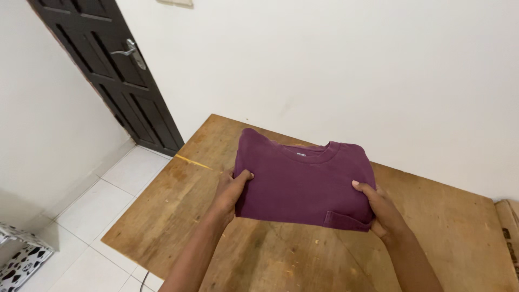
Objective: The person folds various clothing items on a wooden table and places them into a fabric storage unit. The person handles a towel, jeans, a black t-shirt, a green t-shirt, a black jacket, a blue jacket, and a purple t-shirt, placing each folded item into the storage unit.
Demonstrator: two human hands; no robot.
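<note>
Two hands, left hand (231,189) and right hand (381,208), fingers clamped on one folded maroon shirt (303,181) above one wooden table (432,238).

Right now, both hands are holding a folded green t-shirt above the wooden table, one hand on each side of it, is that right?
Not quite: the folded t-shirt is maroon, not green. The rest stands. In the head view, the left hand grips its left edge and the right hand its right edge, above the wooden table.
</note>
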